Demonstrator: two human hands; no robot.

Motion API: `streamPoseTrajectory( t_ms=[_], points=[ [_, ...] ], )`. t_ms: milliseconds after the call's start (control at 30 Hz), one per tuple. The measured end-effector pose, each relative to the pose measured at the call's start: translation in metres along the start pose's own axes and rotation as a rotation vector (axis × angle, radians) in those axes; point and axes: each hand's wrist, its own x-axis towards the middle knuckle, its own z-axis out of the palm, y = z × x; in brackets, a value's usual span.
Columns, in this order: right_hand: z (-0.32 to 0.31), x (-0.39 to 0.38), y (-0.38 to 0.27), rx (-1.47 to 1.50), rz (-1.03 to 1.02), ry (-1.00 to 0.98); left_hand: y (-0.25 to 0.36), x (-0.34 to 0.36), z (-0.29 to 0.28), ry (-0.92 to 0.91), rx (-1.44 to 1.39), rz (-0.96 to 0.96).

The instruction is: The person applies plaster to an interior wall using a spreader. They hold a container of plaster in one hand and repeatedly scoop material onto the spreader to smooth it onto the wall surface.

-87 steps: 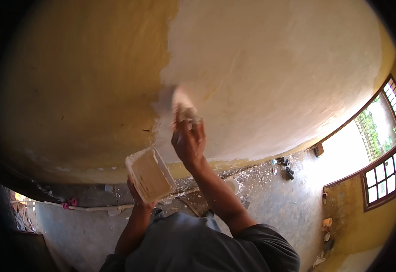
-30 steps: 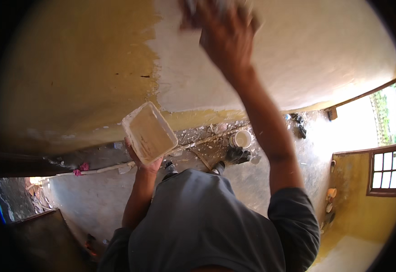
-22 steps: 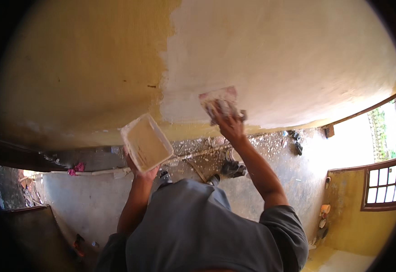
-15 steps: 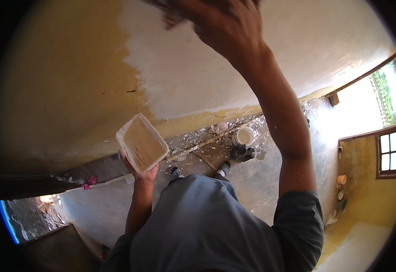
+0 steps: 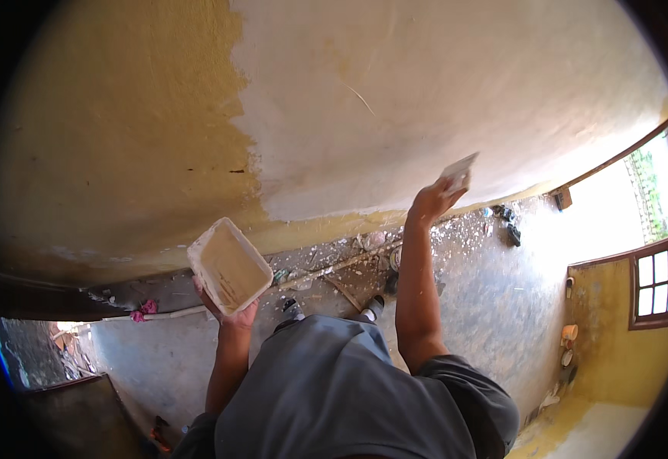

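Note:
My left hand (image 5: 248,314) holds a shallow rectangular cream tub (image 5: 234,264) from below, tilted so its inside shows pale smears. My right hand (image 5: 433,203) is closed round a flat, pale scraper (image 5: 460,170), slightly blurred. The scraper is in front of the lower part of the wall; whether it touches is unclear. On that wall a white coated area (image 5: 425,84) borders bare yellow paint (image 5: 135,115) to the left. A thin curved mark (image 5: 360,99) shows on the white.
White flecks and debris lie along the wall's foot, with a long pole (image 5: 326,271) among them. A pink cloth (image 5: 147,308) is at left, dark crumpled items (image 5: 511,231) at right. My right forearm mostly hides a bucket. A barred window (image 5: 659,281) is far right.
My right hand has come down from high on the wall and moved right, bringing the scraper into view. My left hand and the tub have shifted slightly left and down.

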Motion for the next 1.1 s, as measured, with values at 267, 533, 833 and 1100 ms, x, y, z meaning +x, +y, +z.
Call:
streamPoseTrajectory(
  t_ms=[267,533,833,1100],
  points=[
    [0.081,-0.158,-0.077,-0.370,-0.389,-0.409,0.003,0.009,-0.002,0.101,0.043,-0.032],
    [0.049,-0.104,-0.171,-0.193,-1.216,-0.406,0.004,0.008,-0.014,0.090,0.124,-0.008],
    [0.056,-0.026,-0.096,-0.496,-1.446,-0.278,-0.004,0.006,-0.006,-0.164,0.029,-0.160],
    [-0.020,0.014,-0.005,-0.229,-0.519,-0.281,-0.002,-0.003,0.000,0.016,0.081,-0.087]
  ],
)
